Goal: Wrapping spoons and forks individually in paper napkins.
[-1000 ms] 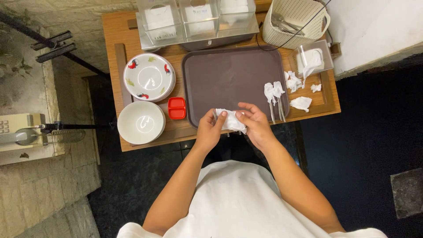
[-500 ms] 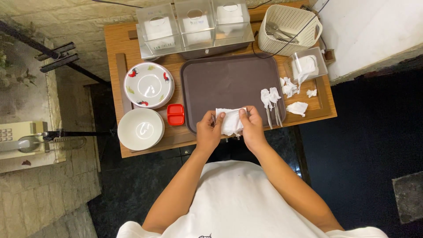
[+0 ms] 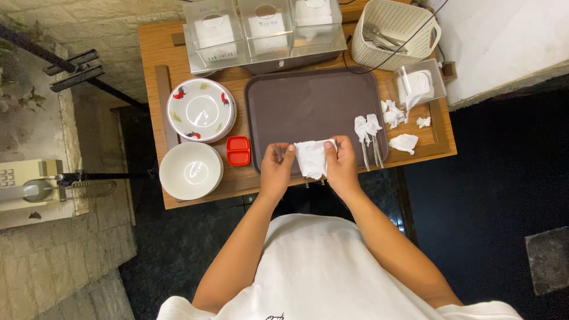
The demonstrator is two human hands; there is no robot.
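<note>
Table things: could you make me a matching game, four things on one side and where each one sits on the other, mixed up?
Things:
1. napkin
2. red dish
3. white bowl
4. basket

Places:
A. far right corner of the table, cutlery inside
B. between the left hand and right hand, over the tray's near edge
C. near left, below the patterned plates
D. between the white bowl and the tray

Pairs: 1-B, 2-D, 3-C, 4-A

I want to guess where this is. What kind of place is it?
Probably an eating place's tray and cutlery station. A brown serving tray, stacked bowls and plates, and a basket of cutlery sit on a wooden table. Both hands hold a white napkin.
</note>
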